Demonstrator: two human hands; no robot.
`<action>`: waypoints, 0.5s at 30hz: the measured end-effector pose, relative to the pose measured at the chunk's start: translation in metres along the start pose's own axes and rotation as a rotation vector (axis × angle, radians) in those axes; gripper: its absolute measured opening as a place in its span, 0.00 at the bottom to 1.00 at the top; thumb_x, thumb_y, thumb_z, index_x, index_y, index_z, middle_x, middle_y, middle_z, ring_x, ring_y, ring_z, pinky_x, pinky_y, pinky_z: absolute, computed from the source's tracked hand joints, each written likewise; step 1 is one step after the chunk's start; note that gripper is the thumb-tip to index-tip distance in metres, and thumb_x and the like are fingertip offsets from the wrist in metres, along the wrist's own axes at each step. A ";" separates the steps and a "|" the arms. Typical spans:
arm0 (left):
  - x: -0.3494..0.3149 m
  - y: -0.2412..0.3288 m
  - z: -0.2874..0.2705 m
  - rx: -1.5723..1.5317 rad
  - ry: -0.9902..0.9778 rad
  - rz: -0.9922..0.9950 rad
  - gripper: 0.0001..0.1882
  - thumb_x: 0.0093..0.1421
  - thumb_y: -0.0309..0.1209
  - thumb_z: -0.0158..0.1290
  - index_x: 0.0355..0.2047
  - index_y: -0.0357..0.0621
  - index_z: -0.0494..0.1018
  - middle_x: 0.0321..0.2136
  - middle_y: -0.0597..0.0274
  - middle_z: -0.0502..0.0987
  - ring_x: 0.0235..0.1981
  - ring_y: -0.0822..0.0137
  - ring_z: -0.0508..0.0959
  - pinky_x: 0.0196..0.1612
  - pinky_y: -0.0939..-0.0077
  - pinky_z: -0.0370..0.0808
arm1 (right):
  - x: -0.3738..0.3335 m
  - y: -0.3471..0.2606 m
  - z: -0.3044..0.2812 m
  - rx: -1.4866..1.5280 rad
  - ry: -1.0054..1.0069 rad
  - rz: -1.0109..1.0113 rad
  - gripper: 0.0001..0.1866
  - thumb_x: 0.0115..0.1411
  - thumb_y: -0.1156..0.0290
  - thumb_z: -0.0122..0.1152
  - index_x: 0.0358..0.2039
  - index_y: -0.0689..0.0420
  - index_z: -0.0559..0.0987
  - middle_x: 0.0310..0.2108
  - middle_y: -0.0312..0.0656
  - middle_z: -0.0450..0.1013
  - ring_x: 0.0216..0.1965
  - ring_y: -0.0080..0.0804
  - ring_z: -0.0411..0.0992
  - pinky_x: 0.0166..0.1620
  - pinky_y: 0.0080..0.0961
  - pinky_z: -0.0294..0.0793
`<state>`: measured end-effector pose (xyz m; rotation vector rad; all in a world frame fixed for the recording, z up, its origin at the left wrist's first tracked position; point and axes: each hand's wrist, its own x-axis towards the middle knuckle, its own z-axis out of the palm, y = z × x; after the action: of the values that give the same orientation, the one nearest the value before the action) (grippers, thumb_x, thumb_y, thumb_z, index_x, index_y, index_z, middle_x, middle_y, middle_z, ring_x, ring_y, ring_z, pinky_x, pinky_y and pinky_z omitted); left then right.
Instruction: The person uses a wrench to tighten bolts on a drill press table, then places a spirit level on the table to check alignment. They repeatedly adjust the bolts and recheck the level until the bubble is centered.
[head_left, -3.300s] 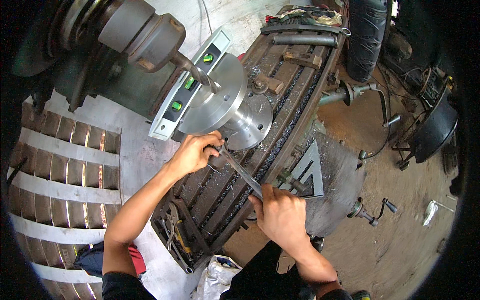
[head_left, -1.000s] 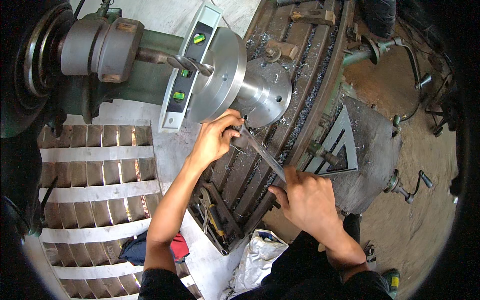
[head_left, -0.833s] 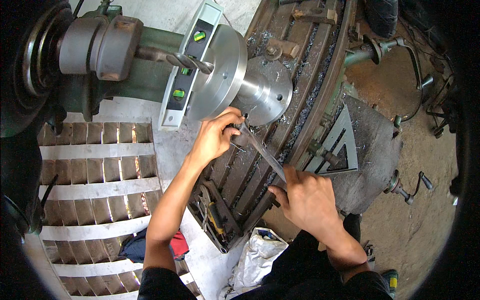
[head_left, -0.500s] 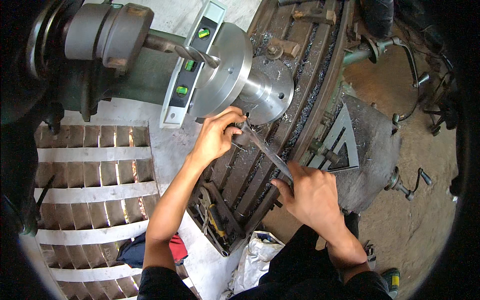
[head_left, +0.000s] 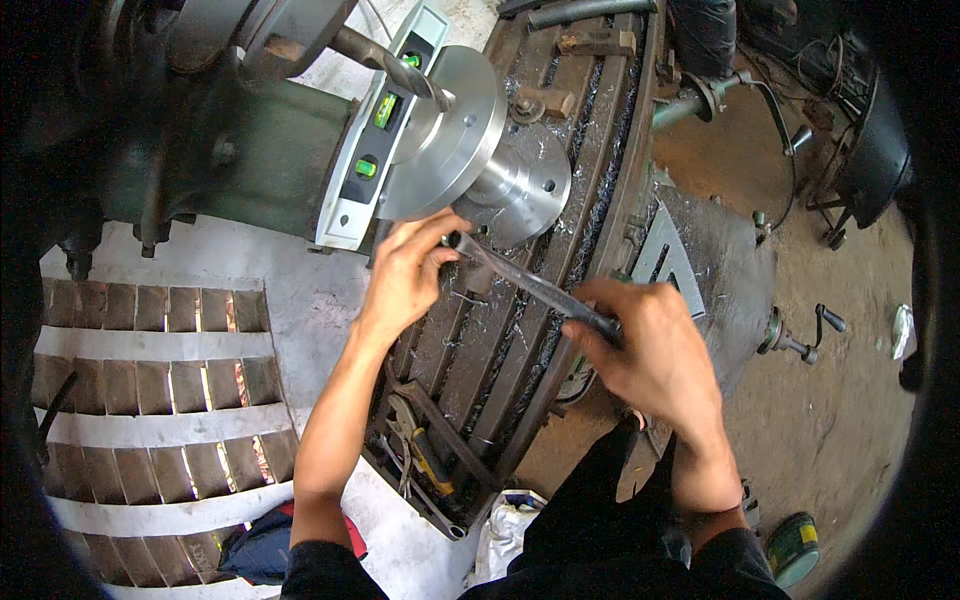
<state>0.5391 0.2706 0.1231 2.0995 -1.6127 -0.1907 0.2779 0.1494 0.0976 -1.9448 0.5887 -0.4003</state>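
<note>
My left hand point(head_left: 405, 270) pinches the ring-shaped head of a long steel wrench point(head_left: 535, 287), just below a shiny flanged metal part point(head_left: 470, 150). My right hand point(head_left: 655, 350) is closed round the handle's other end. The flanged part has two discs joined by a short neck and sits on a slotted machine table point(head_left: 460, 350). Against its upper disc leans a spirit level point(head_left: 350, 200) with green vials. A thick drill bit point(head_left: 415, 80) points at that disc's centre. Whether the wrench head sits on a nut is hidden by my left fingers.
Metal shavings lie along the table's slots. A clamp block point(head_left: 545, 103) stands beyond the flange. To the right, a triangular metal square point(head_left: 672, 262) rests by a crank handle point(head_left: 822, 325). Pliers and other tools fill a tray point(head_left: 458, 530) at the near end.
My right hand has swung forward and to the right with the wrench handle, which now lies at a flatter angle. My left hand stays at the wrench head. The whole view has shifted slightly.
</note>
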 end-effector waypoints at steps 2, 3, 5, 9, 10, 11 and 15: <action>-0.001 0.000 -0.012 0.174 -0.003 0.060 0.21 0.49 0.15 0.60 0.45 0.45 0.80 0.51 0.53 0.78 0.49 0.56 0.79 0.50 0.66 0.76 | 0.006 0.002 -0.005 -0.025 0.029 -0.073 0.12 0.53 0.72 0.68 0.37 0.63 0.81 0.31 0.55 0.78 0.35 0.55 0.78 0.39 0.41 0.76; -0.002 0.000 -0.014 0.201 0.010 0.062 0.21 0.50 0.16 0.61 0.45 0.46 0.80 0.51 0.53 0.78 0.47 0.57 0.80 0.49 0.67 0.77 | 0.010 0.004 -0.007 -0.039 0.045 -0.112 0.12 0.53 0.72 0.68 0.37 0.63 0.81 0.31 0.55 0.78 0.35 0.55 0.78 0.39 0.41 0.76; -0.005 0.000 -0.013 0.175 0.010 0.040 0.20 0.50 0.17 0.62 0.45 0.44 0.80 0.49 0.53 0.78 0.42 0.59 0.80 0.47 0.68 0.77 | 0.023 0.011 -0.012 -0.168 0.030 -0.154 0.13 0.53 0.70 0.68 0.38 0.62 0.81 0.32 0.53 0.79 0.36 0.54 0.78 0.41 0.44 0.76; -0.014 0.000 0.001 0.198 0.058 0.038 0.19 0.50 0.17 0.63 0.44 0.40 0.79 0.46 0.53 0.78 0.35 0.60 0.80 0.42 0.68 0.77 | 0.056 0.032 -0.019 -0.333 0.067 -0.361 0.12 0.55 0.66 0.67 0.38 0.58 0.83 0.30 0.53 0.79 0.37 0.55 0.78 0.42 0.46 0.77; -0.015 0.001 0.005 0.207 0.080 0.051 0.18 0.51 0.17 0.63 0.44 0.38 0.78 0.44 0.52 0.78 0.32 0.60 0.79 0.39 0.69 0.77 | 0.064 0.036 -0.022 -0.376 0.088 -0.429 0.12 0.56 0.65 0.67 0.38 0.56 0.83 0.28 0.53 0.79 0.37 0.55 0.78 0.42 0.46 0.77; -0.016 0.001 0.009 0.204 0.078 0.044 0.17 0.52 0.18 0.62 0.44 0.38 0.78 0.43 0.52 0.78 0.31 0.60 0.78 0.38 0.68 0.76 | 0.074 0.040 -0.025 -0.414 0.071 -0.446 0.13 0.56 0.63 0.67 0.38 0.56 0.84 0.28 0.53 0.79 0.36 0.55 0.78 0.42 0.46 0.77; -0.017 0.009 0.021 0.161 0.065 -0.062 0.14 0.55 0.20 0.61 0.43 0.34 0.78 0.43 0.46 0.77 0.45 0.45 0.78 0.47 0.58 0.74 | 0.111 0.047 -0.041 -0.548 -0.024 -0.487 0.17 0.55 0.56 0.69 0.37 0.56 0.84 0.28 0.53 0.79 0.36 0.55 0.78 0.41 0.47 0.77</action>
<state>0.5181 0.2792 0.1052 2.2538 -1.5717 -0.0130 0.3381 0.0394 0.0741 -2.6250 0.2062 -0.5570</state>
